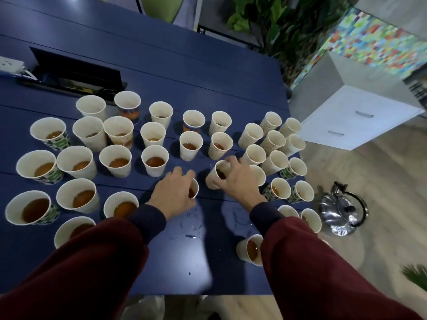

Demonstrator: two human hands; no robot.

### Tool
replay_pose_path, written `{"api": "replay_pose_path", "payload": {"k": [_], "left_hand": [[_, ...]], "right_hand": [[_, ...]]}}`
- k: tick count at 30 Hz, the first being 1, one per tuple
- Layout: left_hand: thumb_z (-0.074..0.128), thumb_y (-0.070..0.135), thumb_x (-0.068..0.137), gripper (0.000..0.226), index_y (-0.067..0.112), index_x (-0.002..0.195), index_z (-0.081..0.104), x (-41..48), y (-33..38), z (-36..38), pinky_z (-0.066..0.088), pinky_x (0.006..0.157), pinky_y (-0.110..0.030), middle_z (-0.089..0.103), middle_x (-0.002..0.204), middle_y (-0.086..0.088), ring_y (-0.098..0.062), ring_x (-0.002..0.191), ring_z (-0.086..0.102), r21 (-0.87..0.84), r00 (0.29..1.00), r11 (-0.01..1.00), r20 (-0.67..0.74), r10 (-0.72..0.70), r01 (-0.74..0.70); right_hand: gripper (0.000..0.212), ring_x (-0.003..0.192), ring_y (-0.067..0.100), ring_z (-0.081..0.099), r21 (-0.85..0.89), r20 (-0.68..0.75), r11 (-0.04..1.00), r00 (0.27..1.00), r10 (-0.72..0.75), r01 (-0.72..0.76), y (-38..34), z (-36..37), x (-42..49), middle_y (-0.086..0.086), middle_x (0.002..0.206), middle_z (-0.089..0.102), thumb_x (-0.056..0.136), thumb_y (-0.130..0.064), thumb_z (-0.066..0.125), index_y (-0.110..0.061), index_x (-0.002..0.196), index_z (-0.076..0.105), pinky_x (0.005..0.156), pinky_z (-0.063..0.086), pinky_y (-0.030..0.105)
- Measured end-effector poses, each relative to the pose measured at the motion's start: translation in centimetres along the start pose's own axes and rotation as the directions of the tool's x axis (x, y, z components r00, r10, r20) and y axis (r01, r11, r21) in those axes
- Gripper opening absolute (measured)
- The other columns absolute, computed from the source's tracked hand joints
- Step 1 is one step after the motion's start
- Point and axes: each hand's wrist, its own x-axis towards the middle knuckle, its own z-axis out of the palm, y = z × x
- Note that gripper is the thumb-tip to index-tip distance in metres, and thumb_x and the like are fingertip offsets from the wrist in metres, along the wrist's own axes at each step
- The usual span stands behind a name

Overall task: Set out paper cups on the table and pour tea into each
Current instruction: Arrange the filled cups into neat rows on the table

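Observation:
Several paper cups holding brown tea stand across the dark blue table. My left hand grips one cup from above, mostly hiding it. To its right, my right hand grips another cup by its rim, and this cup leans to the left. A cup of tea stands just beyond my left hand. On the floor right of the table sits a shiny metal kettle.
Drops of spilled liquid lie on the table near its front edge. A black open cable box sits at the back left. A white drawer cabinet and green plants stand beyond the table's right edge.

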Motion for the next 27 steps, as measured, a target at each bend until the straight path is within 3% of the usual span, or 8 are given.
{"api": "replay_pose_path", "payload": {"k": [5,7,10,15,19,24,27], "left_hand": [[0.076,0.040,0.080,0.049,0.021,0.117,0.048,1.0,2.0,0.3,0.051,0.077,-0.039,0.048,0.111,-0.008,-0.029,0.099,0.055,-0.031,0.999,0.999,0.001,0.044,-0.044],[0.076,0.041,0.081,0.052,0.022,0.120,0.048,1.4,2.8,0.5,0.052,0.079,-0.039,0.048,0.114,-0.007,-0.027,0.101,0.054,-0.032,0.999,0.998,0.020,0.046,-0.045],[0.076,0.042,0.081,0.053,0.024,0.122,0.047,1.9,4.1,1.0,0.053,0.082,-0.042,0.048,0.116,-0.006,-0.028,0.104,0.054,-0.028,0.998,0.999,0.038,0.047,-0.046],[0.074,0.041,0.082,0.049,0.022,0.119,0.048,2.4,6.6,2.0,0.049,0.077,-0.039,0.047,0.113,-0.006,-0.029,0.102,0.053,-0.025,0.997,0.998,0.049,0.052,-0.051],[0.074,0.039,0.083,0.054,0.021,0.125,0.047,3.0,7.9,2.4,0.052,0.083,-0.042,0.047,0.119,-0.007,-0.029,0.108,0.053,-0.007,0.998,1.000,0.065,0.025,-0.025],[0.075,0.036,0.083,0.056,0.020,0.129,0.046,3.7,8.4,2.4,0.052,0.084,-0.042,0.047,0.124,-0.009,-0.029,0.113,0.051,0.059,0.999,0.997,0.018,-0.049,0.048],[0.076,0.036,0.083,0.059,0.020,0.131,0.045,4.2,8.2,2.3,0.051,0.085,-0.043,0.046,0.127,-0.011,-0.031,0.115,0.050,0.083,0.992,0.989,0.002,-0.124,0.123]], "right_hand": [[0.064,0.099,0.027,0.056,0.026,0.064,0.999,0.997,-0.041,0.039,3.8,-1.7,-4.0,0.005,0.119,0.055,0.074,-0.059,0.065,-0.020,0.124,0.055,0.081,0.048,0.037],[0.064,0.100,0.028,0.057,0.013,0.077,0.999,0.996,-0.048,0.047,5.5,-2.1,-5.4,0.004,0.121,0.055,0.073,-0.061,0.062,-0.022,0.124,0.055,0.076,0.044,0.034],[0.063,0.100,0.029,0.056,-0.013,0.088,1.000,0.996,-0.014,0.015,7.8,-2.3,-7.2,0.008,0.118,0.051,0.079,-0.050,0.074,-0.020,0.131,0.052,0.078,0.041,0.033],[0.061,0.101,0.030,0.059,-0.058,0.099,0.998,0.995,0.014,-0.008,9.8,-1.9,-8.5,0.007,0.123,0.048,0.083,-0.049,0.072,-0.022,0.131,0.048,0.076,0.047,0.037],[0.058,0.101,0.029,0.059,-0.066,0.091,0.998,0.996,0.004,0.002,10.5,-1.1,-8.8,0.005,0.121,0.047,0.084,-0.051,0.072,-0.023,0.129,0.049,0.071,0.035,0.030],[0.074,0.107,0.026,0.057,-0.048,0.115,0.998,0.992,-0.042,0.048,11.4,-0.9,-8.3,0.005,0.123,0.047,0.078,-0.064,0.073,-0.023,0.133,0.045,0.079,0.048,0.035],[0.075,0.103,0.024,0.057,-0.071,0.017,0.995,0.997,-0.073,0.074,11.6,-2.3,-7.1,0.004,0.119,0.052,0.081,-0.071,0.064,-0.021,0.134,0.047,0.074,0.047,0.032]]}}
